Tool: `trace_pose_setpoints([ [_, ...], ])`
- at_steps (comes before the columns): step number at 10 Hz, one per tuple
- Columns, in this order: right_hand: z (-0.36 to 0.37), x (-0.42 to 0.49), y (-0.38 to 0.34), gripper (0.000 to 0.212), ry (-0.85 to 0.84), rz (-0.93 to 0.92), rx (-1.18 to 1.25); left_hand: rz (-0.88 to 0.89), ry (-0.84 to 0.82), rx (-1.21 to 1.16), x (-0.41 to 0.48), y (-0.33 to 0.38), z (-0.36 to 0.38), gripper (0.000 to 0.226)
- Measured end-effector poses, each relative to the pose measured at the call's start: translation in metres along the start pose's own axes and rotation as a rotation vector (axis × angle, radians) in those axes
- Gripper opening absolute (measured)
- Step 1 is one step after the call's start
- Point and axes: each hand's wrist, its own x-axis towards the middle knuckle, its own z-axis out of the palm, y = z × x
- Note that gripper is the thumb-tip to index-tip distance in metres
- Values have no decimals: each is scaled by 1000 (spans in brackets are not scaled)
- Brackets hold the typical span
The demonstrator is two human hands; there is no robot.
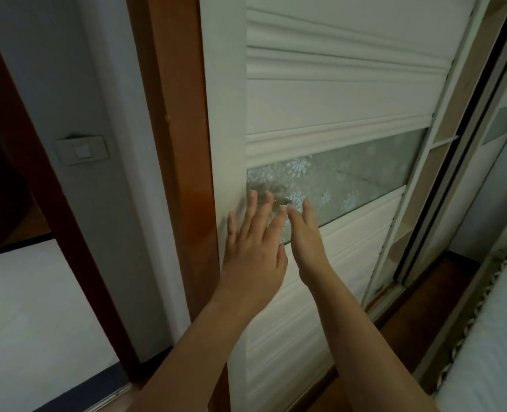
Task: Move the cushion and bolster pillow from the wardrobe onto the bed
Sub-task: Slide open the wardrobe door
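A white sliding wardrobe door [329,99] with moulded panels and a frosted, flower-patterned glass strip [350,179] fills the middle of the head view. My left hand [255,245] lies flat with fingers spread at the door's left stile. My right hand [305,233] reaches beside it, fingertips at the lower edge of the glass strip. Neither hand holds anything. The cushion and the bolster pillow are not in view. A white bed [490,337] with a patterned border shows at the lower right.
A brown wooden door frame [169,144] stands left of the wardrobe, beside a white wall with a light switch [82,150]. A gap with shelf edges [442,138] and a second sliding door [484,162] lie to the right. The floor is dark wood.
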Motion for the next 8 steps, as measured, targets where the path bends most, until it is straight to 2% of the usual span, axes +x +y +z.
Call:
trace_pose_setpoints([
  [1,8,14,10,64,7,-55,-107,-8,-32,390,10,-7,12,65],
  [2,15,23,15,64,2,-72,-146,-78,-107,609,13,-17,27,72],
  [3,25,29,16,71,-27,-33,-202,-76,-40,802,17,-19,40,77],
  [4,31,31,14,72,-16,-23,-220,-33,44,883,20,-20,42,81],
  [5,33,35,17,71,-2,-33,-215,-20,25,986,23,-26,48,76],
  [6,33,39,18,71,17,-25,-230,40,18,1078,24,-31,57,61],
  [7,30,45,19,71,31,-25,-231,113,7,1172,27,-36,71,59],
  [8,24,52,22,70,36,-21,-218,112,55,1089,33,-33,78,59],
])
